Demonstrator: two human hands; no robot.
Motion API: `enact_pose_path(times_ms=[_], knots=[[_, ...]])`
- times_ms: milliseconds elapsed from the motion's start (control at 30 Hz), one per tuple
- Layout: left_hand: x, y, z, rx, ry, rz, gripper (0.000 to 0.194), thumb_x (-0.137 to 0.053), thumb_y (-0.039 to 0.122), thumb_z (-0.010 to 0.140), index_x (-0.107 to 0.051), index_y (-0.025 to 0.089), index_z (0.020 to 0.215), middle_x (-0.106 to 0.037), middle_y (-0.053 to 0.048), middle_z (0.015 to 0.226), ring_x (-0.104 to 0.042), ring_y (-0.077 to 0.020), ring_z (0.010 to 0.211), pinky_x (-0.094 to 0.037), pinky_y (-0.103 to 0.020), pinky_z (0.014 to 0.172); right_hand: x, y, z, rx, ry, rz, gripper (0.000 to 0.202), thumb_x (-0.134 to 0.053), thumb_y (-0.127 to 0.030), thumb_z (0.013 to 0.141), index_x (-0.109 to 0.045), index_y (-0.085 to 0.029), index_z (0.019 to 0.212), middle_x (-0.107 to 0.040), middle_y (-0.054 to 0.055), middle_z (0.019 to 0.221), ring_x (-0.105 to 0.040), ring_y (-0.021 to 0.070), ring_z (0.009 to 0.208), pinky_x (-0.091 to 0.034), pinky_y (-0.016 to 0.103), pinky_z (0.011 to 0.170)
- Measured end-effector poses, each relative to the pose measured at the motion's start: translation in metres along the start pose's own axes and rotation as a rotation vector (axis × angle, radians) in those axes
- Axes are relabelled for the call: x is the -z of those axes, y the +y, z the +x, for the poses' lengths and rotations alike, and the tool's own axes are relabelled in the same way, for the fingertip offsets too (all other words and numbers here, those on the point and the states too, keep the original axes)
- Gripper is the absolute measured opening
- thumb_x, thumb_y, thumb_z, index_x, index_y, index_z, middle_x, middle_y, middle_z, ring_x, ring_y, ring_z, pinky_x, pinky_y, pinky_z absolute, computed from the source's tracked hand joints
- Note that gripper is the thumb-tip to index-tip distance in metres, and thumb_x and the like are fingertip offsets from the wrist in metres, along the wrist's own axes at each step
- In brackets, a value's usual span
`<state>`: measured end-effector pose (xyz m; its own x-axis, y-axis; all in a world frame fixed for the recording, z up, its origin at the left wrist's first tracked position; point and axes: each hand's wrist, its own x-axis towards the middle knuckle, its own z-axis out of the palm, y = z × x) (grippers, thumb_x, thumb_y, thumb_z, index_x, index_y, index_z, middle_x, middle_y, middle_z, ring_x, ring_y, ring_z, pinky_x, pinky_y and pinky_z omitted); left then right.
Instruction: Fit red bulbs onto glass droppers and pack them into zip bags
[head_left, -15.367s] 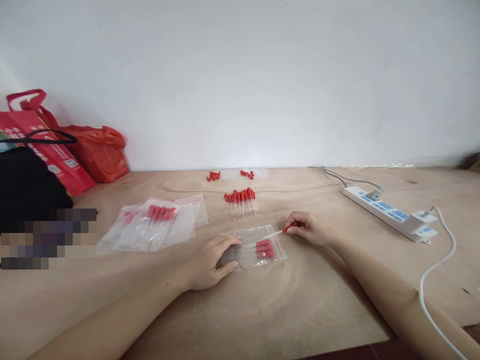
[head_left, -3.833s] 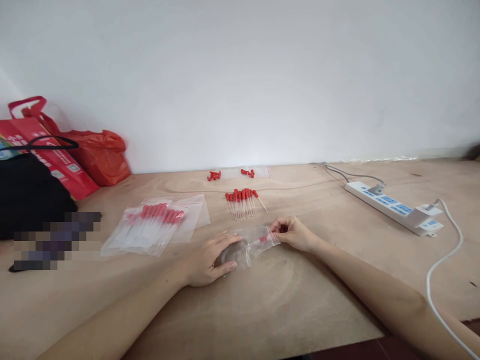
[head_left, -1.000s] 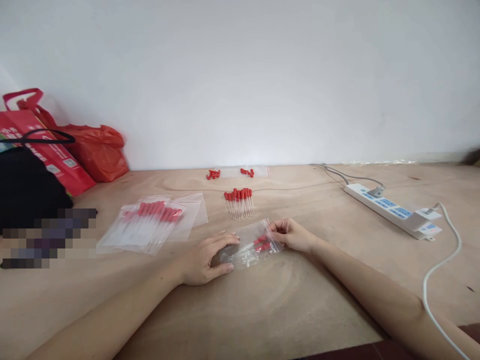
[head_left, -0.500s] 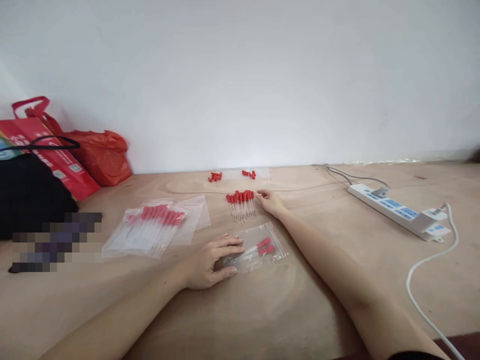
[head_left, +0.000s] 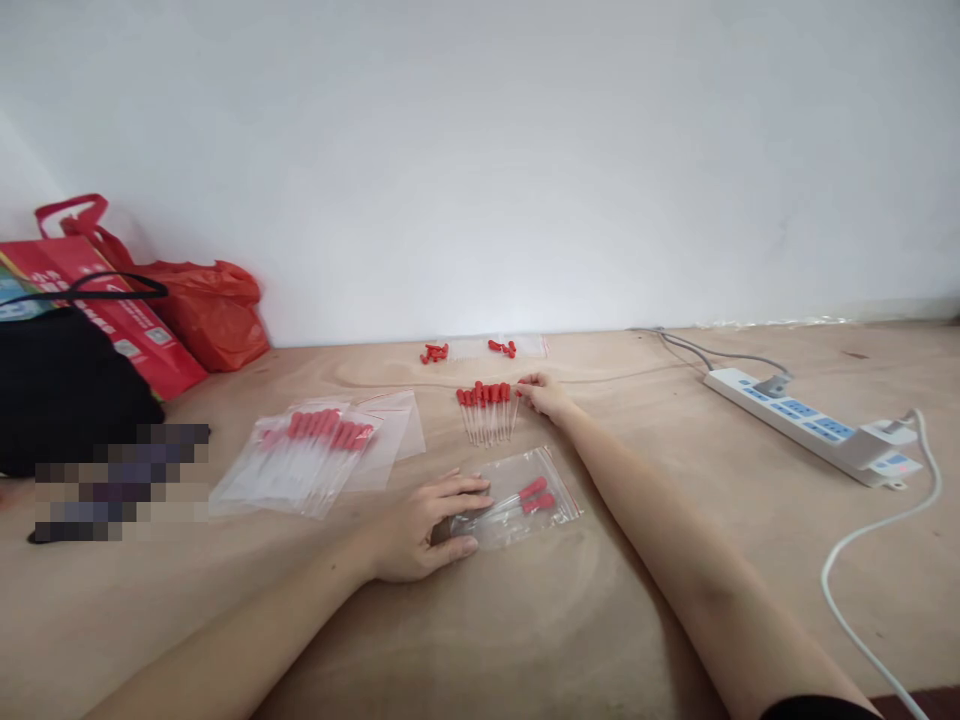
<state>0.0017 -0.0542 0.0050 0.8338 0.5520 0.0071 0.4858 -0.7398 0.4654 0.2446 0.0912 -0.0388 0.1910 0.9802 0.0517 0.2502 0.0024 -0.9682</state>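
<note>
A row of glass droppers with red rubber bulbs lies side by side on the wooden table. My right hand pinches the bulb of the rightmost dropper, which stands slightly apart from the others. Nearer to me is a clear zip bag with two red-bulbed droppers inside. My left hand rests on the left end of this bag, fingers stretched out and thumb apart. To its left lies a pile of zip bags containing several more droppers.
Loose red bulbs lie at the back near the wall, beside a flat clear bag. On the right are a white power strip and its cable. Red bags and a black bag stand at the left.
My right hand has closed on the rightmost dropper and drawn it slightly right, away from the row. My left hand stays on the bag. The view has shifted slightly.
</note>
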Motion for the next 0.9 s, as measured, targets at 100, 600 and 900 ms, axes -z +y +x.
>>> enact_pose_path(times_ms=[100,600,900], knots=[[0.0,-0.001,0.0,0.0,-0.003,0.009,0.042,-0.047,0.037,0.083,-0.043,0.027,0.123,-0.039,-0.003,0.133,-0.031,-0.0218,0.124,-0.026,-0.042,0.103,0.008,-0.001,-0.01,-0.018,0.014,0.136,0.007,-0.051,-0.018,0.07,-0.049,-0.017,0.077,-0.056,-0.004,0.059,-0.04,0.005,0.038,-0.031,0.018,0.037],[-0.002,-0.002,0.0,-0.026,0.026,0.003,0.042,-0.048,0.035,0.082,-0.043,0.027,0.123,-0.04,-0.003,0.132,-0.033,-0.022,0.123,-0.025,-0.042,0.103,0.068,0.011,-0.086,-0.002,0.252,0.496,0.023,-0.053,-0.029,0.062,-0.045,-0.021,0.083,-0.047,-0.008,0.058,-0.041,0.0049,0.039,-0.029,0.016,0.032],[-0.002,-0.002,0.001,-0.021,0.034,-0.002,0.046,-0.048,0.036,0.082,-0.039,0.026,0.125,-0.04,-0.003,0.132,-0.034,-0.0222,0.123,-0.026,-0.042,0.103,0.059,0.002,-0.121,-0.01,0.16,0.588,0.029,-0.062,-0.03,0.061,-0.044,-0.021,0.081,-0.053,-0.006,0.061,-0.054,0.0087,0.05,-0.045,0.022,0.047]])
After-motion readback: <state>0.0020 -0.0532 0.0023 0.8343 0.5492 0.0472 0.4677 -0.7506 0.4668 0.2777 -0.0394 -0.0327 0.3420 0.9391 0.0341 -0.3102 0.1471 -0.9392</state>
